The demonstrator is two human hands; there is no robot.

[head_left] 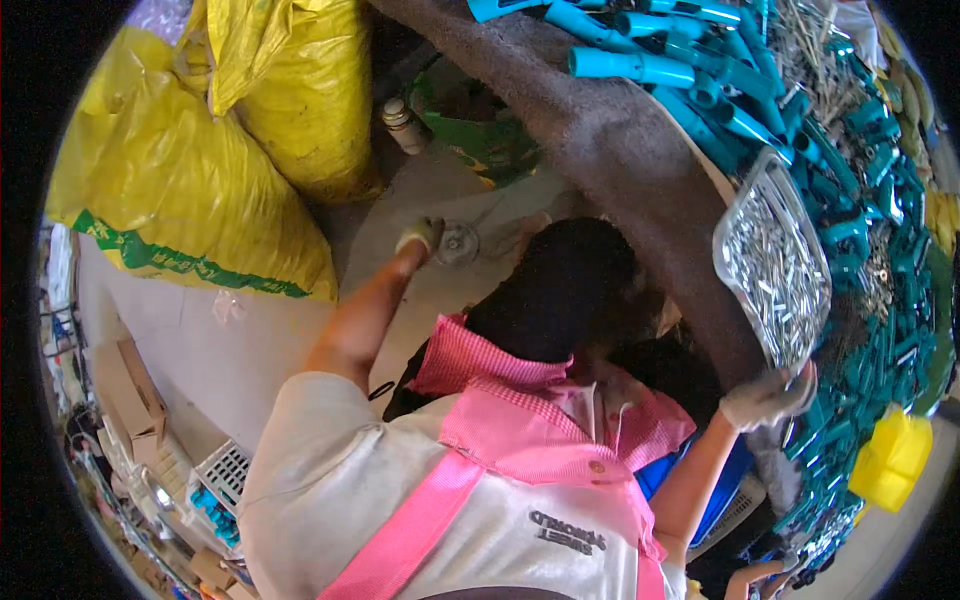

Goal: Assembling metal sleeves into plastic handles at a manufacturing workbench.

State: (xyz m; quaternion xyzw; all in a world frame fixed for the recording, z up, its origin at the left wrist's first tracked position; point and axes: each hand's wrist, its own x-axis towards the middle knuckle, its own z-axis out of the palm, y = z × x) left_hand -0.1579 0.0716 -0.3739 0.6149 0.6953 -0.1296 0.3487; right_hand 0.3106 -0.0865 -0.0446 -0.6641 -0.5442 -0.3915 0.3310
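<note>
My right hand (766, 402), in a whitish glove, grips the near end of a clear plastic tray (727, 250). Many small, shiny metal pins (780, 265) fill the tray, which rests against a heap of teal plastic tubes (745, 120). Out to the left, my gloved left hand (420, 238) hangs low over the floor with its fingers curled. Right beside those fingers is a clear round disc-like thing (459, 243); I cannot tell whether the hand holds it or it lies on the floor.
Bulging yellow sacks (190, 170) stand at the far left, with a small bottle (402, 126) and a green carton (470, 125) nearby. A brown padded edge (610, 130) borders the heap. A yellow container (892, 460) sits at right; another person's forearm (755, 575) shows below.
</note>
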